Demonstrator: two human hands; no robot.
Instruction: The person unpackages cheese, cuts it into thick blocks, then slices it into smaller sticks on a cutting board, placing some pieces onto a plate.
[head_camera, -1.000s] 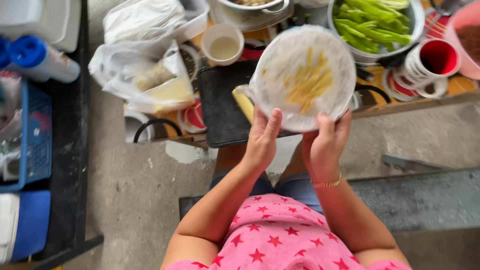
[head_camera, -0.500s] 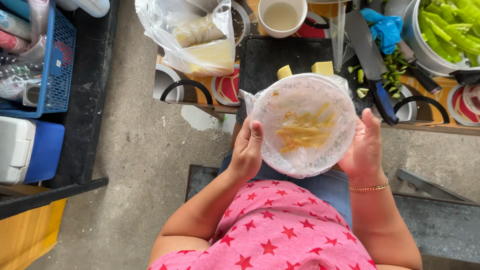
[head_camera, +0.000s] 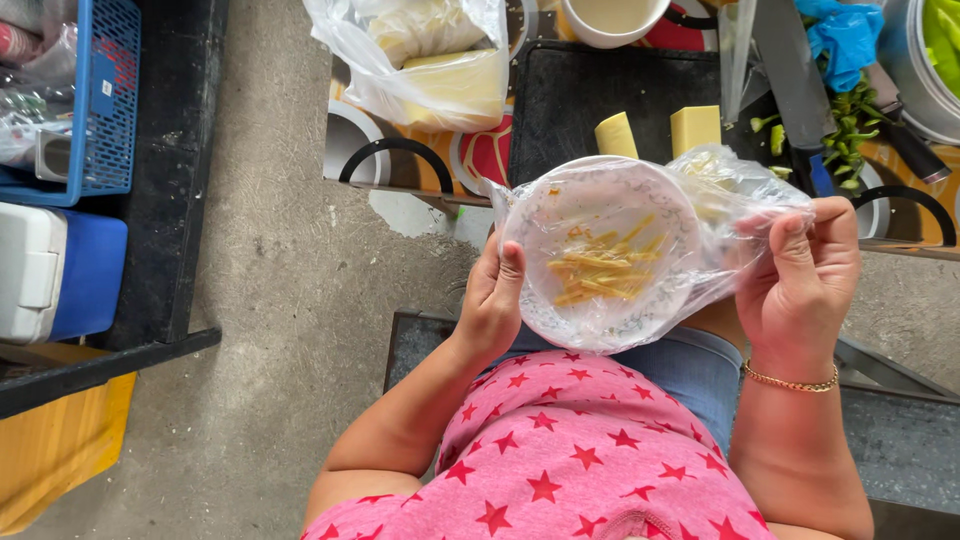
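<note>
I hold a white bowl (head_camera: 560, 320) over my lap, with thin yellow strips (head_camera: 598, 268) lying inside it. A clear plastic bag (head_camera: 735, 205) covers the bowl and bunches up at its right side. My left hand (head_camera: 490, 300) grips the bowl's left rim, thumb on top. My right hand (head_camera: 805, 270) pinches the bunched plastic at the right edge. A gold bracelet (head_camera: 790, 380) is on my right wrist. I wear a pink top with red stars.
A black cutting board (head_camera: 570, 100) on the low table ahead carries two yellow blocks (head_camera: 692, 128) and a cleaver (head_camera: 795, 80). Green pods (head_camera: 845, 140), a cup (head_camera: 610, 20) and a filled plastic bag (head_camera: 420, 60) lie beyond. A blue crate (head_camera: 100, 110) and cooler (head_camera: 60, 270) stand left.
The bowl has come down from the table towards my lap. My right hand slid off the rim onto the plastic bag at the side.
</note>
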